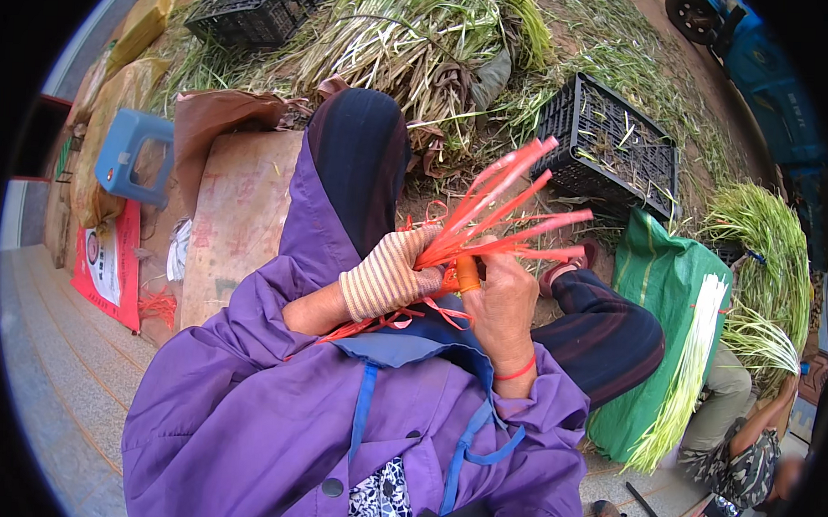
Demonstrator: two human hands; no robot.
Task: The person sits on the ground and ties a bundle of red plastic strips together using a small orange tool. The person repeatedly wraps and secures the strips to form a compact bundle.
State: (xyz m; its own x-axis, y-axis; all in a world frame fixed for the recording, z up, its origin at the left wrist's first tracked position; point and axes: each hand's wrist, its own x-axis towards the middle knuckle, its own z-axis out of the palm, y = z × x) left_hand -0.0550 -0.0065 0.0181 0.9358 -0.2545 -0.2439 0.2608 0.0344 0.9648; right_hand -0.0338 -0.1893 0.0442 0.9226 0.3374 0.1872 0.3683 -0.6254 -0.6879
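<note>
My left hand (394, 270), in a striped knit glove or wrist cover, grips a bundle of red plastic strapping strips (501, 200) above my lap. The cut ends fan out toward the upper right. Close against it, my right hand (503, 304) pinches the same bundle, its fingers partly hidden behind the strips. An orange sheath (467, 274) covers a digit of that hand, probably the thumb. Thinner loops of red strip trail below both hands, across a blue cloth (411, 351) at my waist.
A wooden board (241, 204) and blue plastic stool (134, 156) are left. Ahead lie heaped green stalks (407, 67) and black crates (606, 145) (258, 10). Right, a tied white-and-green bundle (687, 374) rests on a green sack (650, 267); beside it a person's arm (760, 421) holds stalks.
</note>
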